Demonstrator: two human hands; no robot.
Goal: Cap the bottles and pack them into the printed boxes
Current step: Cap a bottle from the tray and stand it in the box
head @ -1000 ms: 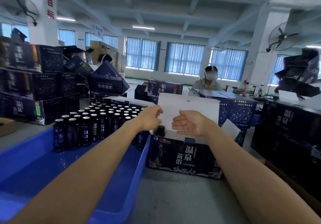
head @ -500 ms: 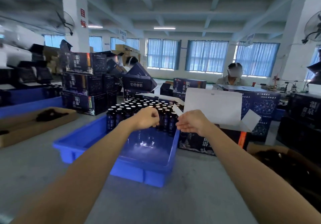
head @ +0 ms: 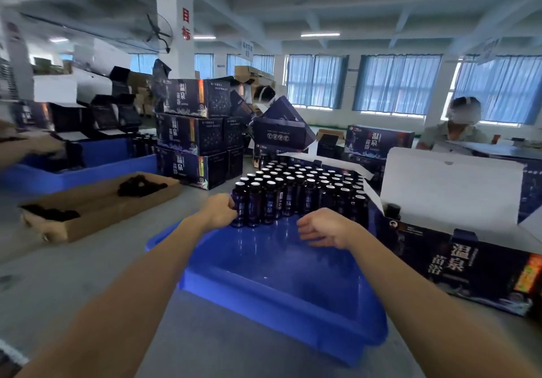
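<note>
Blue-curtained windows are lining the far wall of the workshop, and a grey surface (head: 58, 275) is carrying everything in front of you. Your blue tray (head: 278, 313) is sitting near the surface's front edge, and dark bottles (head: 305, 187) are standing upright, filling its far half. Your left hand (head: 220, 212) is curling round the end bottle (head: 239, 206) at the near-left corner of that block. Your right hand (head: 325, 228) is hovering over the tray's bare floor, fingers loosely bent and holding nothing. A printed box (head: 475, 275) is standing just beside the tray's right edge with its white flap (head: 451, 184) raised. Stacked boxes (head: 193, 140) are towering toward the far-left corner, behind a cardboard tray (head: 99, 216) holding dark heaps.
</note>
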